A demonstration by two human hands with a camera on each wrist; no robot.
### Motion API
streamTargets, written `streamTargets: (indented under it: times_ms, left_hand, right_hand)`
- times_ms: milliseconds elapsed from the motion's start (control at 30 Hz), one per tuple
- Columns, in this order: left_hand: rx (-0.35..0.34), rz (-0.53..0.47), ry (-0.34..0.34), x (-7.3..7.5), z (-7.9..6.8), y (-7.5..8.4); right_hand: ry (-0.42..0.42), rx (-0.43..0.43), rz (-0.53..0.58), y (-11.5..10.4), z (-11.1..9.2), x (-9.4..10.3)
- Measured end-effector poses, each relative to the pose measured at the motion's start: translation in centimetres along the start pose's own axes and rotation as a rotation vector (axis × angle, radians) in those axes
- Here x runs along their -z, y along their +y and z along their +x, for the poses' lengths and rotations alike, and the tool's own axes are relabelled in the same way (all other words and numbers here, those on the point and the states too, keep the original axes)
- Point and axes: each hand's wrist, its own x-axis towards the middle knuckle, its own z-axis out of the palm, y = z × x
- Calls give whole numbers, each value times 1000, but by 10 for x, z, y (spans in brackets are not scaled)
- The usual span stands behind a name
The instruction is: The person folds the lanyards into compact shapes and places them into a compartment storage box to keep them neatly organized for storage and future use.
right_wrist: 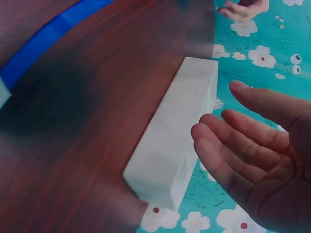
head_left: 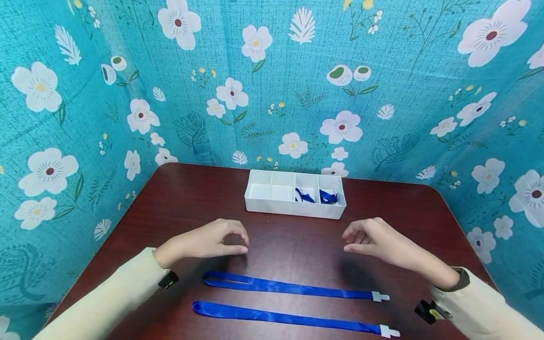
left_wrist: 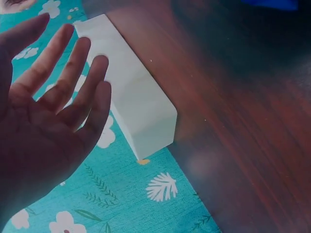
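Note:
Two blue lanyards lie flat, side by side, across the near part of the table. The farther lanyard (head_left: 289,287) and the nearer lanyard (head_left: 284,318) both have white plastic clips at their right ends. My left hand (head_left: 212,240) hovers above the table, left of centre, its fingers loosely bent around nothing. On the other side my right hand (head_left: 380,241) is also raised, fingers relaxed and holding nothing. Beyond both hands stands a white divided box (head_left: 293,208); blue lanyards (head_left: 328,196) lie coiled in its two right compartments, and its two left compartments show bare bottoms.
The dark red-brown wooden table (head_left: 187,198) has rounded far corners. A teal flowered cloth (head_left: 272,94) hangs behind it and along both sides. Small black devices sit at both wrists.

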Motion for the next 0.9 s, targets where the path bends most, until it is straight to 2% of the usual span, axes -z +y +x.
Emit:
streamTargets:
  times_ms: [300, 600, 900]
  left_hand:
    - [-26, -35, -83, -7, -16, -3]
    - [103, -46, -120, -14, -30, -13]
    - [117, -6, -125, -17, -40, -18]
  right_hand:
    - [-97, -24, 74, 25, -22, -12]
    - [-168, -83, 160, 50, -41, -26]
    - [-181, -105, 195, 69, -56, -39]
